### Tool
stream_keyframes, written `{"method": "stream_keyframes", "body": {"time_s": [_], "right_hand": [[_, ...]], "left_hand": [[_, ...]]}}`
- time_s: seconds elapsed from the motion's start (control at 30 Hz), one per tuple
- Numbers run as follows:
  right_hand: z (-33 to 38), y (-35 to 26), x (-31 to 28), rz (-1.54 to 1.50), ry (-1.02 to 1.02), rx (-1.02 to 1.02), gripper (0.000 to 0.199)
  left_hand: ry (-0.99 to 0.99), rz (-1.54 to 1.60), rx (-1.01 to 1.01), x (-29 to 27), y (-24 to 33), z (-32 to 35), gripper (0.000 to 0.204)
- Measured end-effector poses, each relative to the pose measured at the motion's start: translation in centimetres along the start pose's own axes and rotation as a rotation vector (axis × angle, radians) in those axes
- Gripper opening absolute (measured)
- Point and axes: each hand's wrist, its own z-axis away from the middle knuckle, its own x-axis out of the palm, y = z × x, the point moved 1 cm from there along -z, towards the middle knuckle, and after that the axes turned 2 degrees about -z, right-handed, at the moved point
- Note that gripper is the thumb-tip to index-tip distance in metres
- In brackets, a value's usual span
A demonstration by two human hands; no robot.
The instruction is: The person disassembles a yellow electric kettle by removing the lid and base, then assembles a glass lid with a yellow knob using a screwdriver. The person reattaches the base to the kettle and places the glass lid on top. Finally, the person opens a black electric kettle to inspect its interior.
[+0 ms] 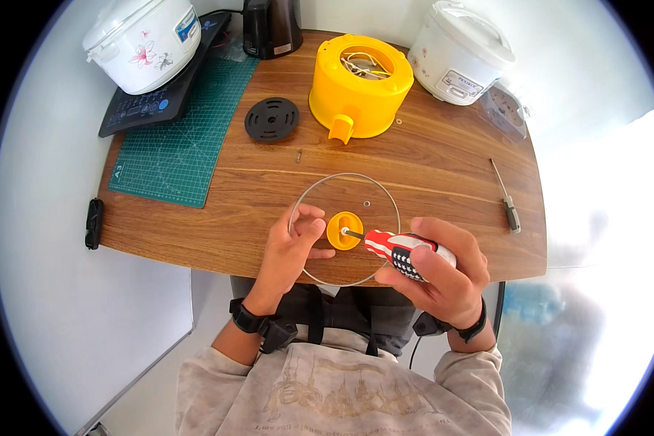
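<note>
A clear glass lid (371, 267) with a thin metal rim lies near the table's front edge. At its middle is a round yellow knob (333, 236) with a small white piece in its centre. My left hand (289, 247) holds the lid at its left side, thumb and fingers around the rim close to the knob. In my right hand (447, 272) is a screwdriver (392, 251) with a red, white and black starred handle. Its shaft points left, with the tip at the knob's centre. A small metal nut (367, 203) sits within the rim's outline.
Beyond the lid stand a yellow appliance housing (341, 87) with wires inside, a black slotted disc (272, 119) and a small screw (299, 156). Another screwdriver (512, 214) lies right. White rice cookers (458, 58), a plastic tray (505, 112), a green mat (174, 152) and a cooktop (142, 112) surround them.
</note>
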Motion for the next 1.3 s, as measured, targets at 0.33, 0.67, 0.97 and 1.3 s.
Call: {"method": "stream_keyframes", "body": {"time_s": [0.33,0.67,0.97,1.3], "right_hand": [[-1.4,-1.2,-3.7,-0.117,-0.240,0.135,0.051],[-1.6,-1.3,-4.2,0.141,-0.178,0.121,0.033],[-2.1,-0.8,-3.4,0.438,-0.162,0.037,0.036],[-1.7,-0.3,-1.9,-0.045,-0.135,0.146,0.035]], "left_hand": [[-0.011,0.013,-0.006,0.0,-0.1,-0.1,0.025],[-0.012,0.003,-0.002,0.0,0.1,0.0,0.024],[0.018,-0.011,0.012,0.3,0.4,0.2,0.022],[0.017,-0.023,-0.030,-0.1,0.0,-0.1,0.026]]}}
